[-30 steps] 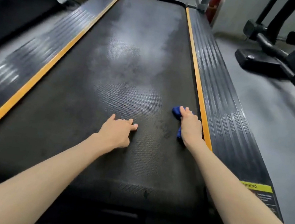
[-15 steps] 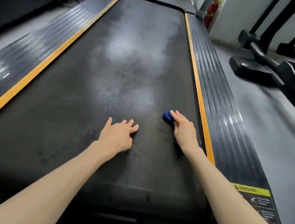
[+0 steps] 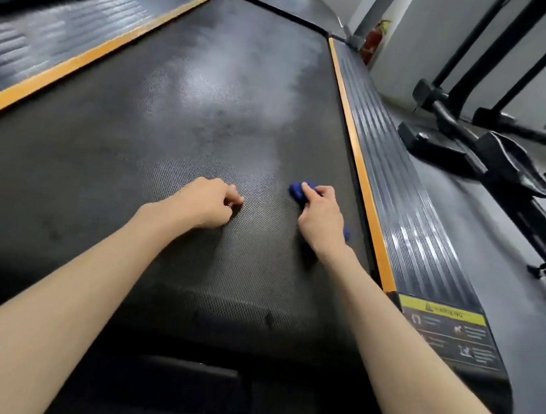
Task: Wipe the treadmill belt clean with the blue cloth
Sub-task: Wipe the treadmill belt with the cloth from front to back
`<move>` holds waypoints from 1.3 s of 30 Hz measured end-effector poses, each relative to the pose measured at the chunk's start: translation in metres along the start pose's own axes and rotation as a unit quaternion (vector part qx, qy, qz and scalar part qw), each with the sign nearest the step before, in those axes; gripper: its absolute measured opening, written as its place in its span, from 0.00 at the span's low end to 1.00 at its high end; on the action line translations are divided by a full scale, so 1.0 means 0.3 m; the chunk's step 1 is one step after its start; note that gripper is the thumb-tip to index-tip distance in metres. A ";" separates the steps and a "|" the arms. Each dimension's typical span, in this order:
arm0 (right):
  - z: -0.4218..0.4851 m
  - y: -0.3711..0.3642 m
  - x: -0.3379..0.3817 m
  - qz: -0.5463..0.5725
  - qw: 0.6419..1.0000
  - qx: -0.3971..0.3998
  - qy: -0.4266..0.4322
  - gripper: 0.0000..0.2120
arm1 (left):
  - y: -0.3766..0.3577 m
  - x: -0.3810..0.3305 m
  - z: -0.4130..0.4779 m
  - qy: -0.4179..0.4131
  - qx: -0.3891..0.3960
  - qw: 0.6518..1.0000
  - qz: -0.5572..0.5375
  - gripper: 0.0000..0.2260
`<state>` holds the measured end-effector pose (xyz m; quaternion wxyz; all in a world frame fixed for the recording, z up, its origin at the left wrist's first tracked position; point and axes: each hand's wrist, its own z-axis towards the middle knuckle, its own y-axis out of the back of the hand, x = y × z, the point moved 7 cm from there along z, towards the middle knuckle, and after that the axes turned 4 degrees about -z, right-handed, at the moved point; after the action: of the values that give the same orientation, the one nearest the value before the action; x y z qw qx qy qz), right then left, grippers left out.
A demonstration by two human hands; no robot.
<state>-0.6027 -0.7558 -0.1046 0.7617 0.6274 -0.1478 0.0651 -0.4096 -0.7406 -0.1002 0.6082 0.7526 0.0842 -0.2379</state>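
Small, bunched blue cloth (image 3: 297,189) sits on the right part of the belt, near the orange strip and towards the near end. Most of it is hidden under the right hand (image 3: 322,217). One wad pokes out ahead of the fingers and a scrap shows behind the heel of the palm.

Right hand is curled over the cloth and grips it against the surface. Left hand (image 3: 204,202) rests knuckles-down on the belt just beside it, fingers curled under and nothing visible in them; it looks like a brace.

Handling, as a judgement: the cloth is light and limp with no stiffness. It will fold and creep under the palm, so hold it from above with the fingers hooked over the front edge. Opened flatter, it would cover more per stroke.

The black textured treadmill belt (image 3: 208,102) looks grippy, so expect drag. A pale, hazy sheen lies across its middle and far stretch, and I cannot tell whether that is moisture, dust or glare.

Outward on the right are the orange edge strip (image 3: 358,148), the ribbed dark side rail (image 3: 407,195) and the yellow-headed warning label (image 3: 449,331). Beyond, a red fire extinguisher (image 3: 373,40) stands by the wall and a black exercise machine (image 3: 497,158) stands on the grey floor.
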 end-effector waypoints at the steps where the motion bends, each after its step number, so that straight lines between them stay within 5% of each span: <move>1: -0.047 -0.011 0.041 -0.020 0.999 0.003 0.026 0.21 | -0.003 -0.006 -0.031 -0.009 -0.018 1.000 0.002 0.18; 6: -0.215 0.026 0.065 -0.030 0.976 0.063 0.208 0.20 | -0.023 -0.029 -0.172 -0.040 -0.110 0.992 0.044 0.16; 11: -0.105 0.079 -0.121 -0.009 1.000 0.020 -0.010 0.23 | -0.064 -0.012 -0.221 -0.070 -0.059 0.993 0.078 0.22; 16: -0.311 0.054 0.080 -0.001 0.980 0.014 0.199 0.19 | -0.055 0.032 -0.244 -0.110 -0.036 0.993 0.028 0.21; 23: -0.037 0.066 -0.054 -0.038 0.999 0.005 -0.027 0.19 | -0.033 0.028 -0.220 -0.068 -0.004 0.995 0.076 0.23; 29: -0.245 0.062 0.059 0.039 0.984 0.009 0.172 0.14 | -0.017 0.047 -0.205 -0.064 -0.034 0.996 0.047 0.21; 36: 0.003 0.053 -0.058 -0.008 0.998 -0.051 -0.042 0.14 | -0.007 0.046 -0.208 -0.068 -0.063 0.995 0.046 0.17; 39: -0.091 0.043 0.043 -0.031 0.997 -0.030 0.069 0.12 | 0.014 0.032 -0.207 -0.057 -0.094 0.993 0.049 0.14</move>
<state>-0.5903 -0.7275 -0.0932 0.7903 0.6024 -0.0771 0.0807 -0.3835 -0.6839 -0.0918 0.6912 0.6805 0.0345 -0.2409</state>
